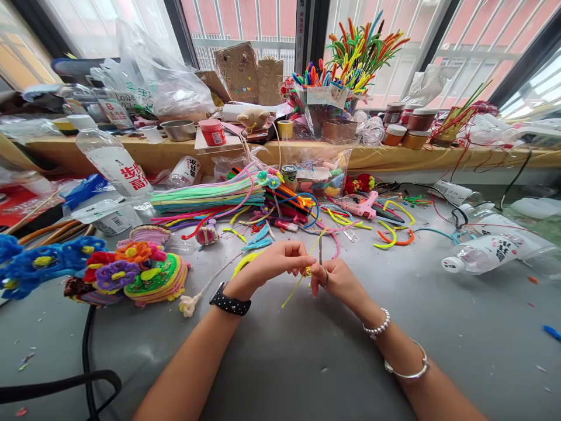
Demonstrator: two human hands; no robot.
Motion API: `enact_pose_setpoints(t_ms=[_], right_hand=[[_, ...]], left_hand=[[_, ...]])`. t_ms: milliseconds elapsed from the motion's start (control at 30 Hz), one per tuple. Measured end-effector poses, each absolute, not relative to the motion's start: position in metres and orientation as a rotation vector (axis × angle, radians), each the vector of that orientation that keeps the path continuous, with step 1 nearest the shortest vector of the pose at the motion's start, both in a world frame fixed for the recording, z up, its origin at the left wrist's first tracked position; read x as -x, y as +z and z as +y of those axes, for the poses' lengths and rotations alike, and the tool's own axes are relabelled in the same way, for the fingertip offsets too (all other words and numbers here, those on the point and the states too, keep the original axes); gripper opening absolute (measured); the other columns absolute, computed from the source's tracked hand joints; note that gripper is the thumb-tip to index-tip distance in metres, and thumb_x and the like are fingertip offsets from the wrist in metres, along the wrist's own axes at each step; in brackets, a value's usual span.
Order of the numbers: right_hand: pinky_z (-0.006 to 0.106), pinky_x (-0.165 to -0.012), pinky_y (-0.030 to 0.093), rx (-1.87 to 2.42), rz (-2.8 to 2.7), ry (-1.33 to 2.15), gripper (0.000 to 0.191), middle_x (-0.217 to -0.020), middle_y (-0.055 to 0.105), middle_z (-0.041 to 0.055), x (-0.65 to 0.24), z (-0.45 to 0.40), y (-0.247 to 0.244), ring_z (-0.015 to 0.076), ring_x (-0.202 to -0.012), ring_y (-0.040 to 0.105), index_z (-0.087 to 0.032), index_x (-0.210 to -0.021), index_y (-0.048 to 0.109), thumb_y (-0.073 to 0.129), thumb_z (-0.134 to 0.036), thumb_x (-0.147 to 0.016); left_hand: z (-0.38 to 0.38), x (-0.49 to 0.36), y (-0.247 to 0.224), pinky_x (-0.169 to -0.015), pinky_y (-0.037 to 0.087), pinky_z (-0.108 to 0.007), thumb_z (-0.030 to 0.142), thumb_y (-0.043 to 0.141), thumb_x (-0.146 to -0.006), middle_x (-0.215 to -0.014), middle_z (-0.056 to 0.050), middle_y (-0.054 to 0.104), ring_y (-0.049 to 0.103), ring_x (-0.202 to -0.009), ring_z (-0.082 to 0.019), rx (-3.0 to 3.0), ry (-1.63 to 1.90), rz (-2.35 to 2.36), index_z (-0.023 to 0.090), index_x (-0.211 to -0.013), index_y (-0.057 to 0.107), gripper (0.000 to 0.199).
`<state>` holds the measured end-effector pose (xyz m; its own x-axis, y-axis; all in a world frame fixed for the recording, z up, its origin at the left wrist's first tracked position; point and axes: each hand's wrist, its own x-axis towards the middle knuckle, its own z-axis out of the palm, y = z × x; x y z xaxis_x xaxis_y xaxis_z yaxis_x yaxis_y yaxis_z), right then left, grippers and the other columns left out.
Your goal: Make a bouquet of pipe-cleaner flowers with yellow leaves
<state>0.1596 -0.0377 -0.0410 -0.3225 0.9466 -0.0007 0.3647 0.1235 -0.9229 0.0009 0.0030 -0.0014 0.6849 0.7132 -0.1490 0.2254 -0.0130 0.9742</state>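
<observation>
The thin yellow stem (pixel 294 293) is between the two hands, above the grey worktop (pixel 280 356); the grip of the left hand (pixel 283 263) is closed on it at the fingertips; the grip of the right hand (pixel 336 279) holds small scissors (pixel 320 250), their blades pointing up; beyond lie the pink glue gun (pixel 362 206) and a bundle of pastel stems (pixel 205 197); fuzzy flowers (pixel 116 275) are at the left.

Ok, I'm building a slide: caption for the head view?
Left hand pinching a thin yellow stem, right hand gripping a metal tool over a grey table.
</observation>
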Motion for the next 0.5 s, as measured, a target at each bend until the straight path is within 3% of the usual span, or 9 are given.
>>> enact_pose_setpoints(t_ms=[133,367,500], right_hand=[[0.022,-0.046,0.027,1.185,-1.829,1.17,0.078,-0.045,0.035,-0.0025,-0.1595,-0.0378,-0.0401,0.0085,-0.045,0.035,-0.012,-0.054,0.061,0.018,-0.076,-0.067],[0.024,-0.049,0.031,1.23,-1.85,1.16,0.072,-0.046,0.04,-0.0011,-0.1572,-0.0379,-0.039,0.0093,-0.047,0.037,-0.016,-0.045,0.041,0.012,-0.08,-0.062],[0.024,-0.05,0.031,1.165,-1.85,1.168,0.073,-0.047,0.043,-0.0007,-0.1582,-0.0374,-0.0384,0.0094,-0.048,0.038,-0.015,-0.047,0.048,0.015,-0.078,-0.065]], left_hand=[[0.002,-0.0015,-0.0001,-0.049,0.028,-0.02,0.039,0.055,-0.071,-0.054,0.004,0.051,0.043,-0.052,-0.007,-1.579,0.449,0.767,0.015,-0.061,0.044,0.028],[0.0018,-0.0013,-0.0004,-0.048,0.027,-0.021,0.041,0.053,-0.071,-0.055,0.002,0.055,0.046,-0.052,-0.009,-1.609,0.408,0.755,0.015,-0.063,0.046,0.028],[0.0024,-0.0011,-0.003,-0.048,0.029,-0.021,0.039,0.052,-0.072,-0.056,0.001,0.058,0.048,-0.053,-0.009,-1.609,0.377,0.726,0.015,-0.064,0.046,0.026]])
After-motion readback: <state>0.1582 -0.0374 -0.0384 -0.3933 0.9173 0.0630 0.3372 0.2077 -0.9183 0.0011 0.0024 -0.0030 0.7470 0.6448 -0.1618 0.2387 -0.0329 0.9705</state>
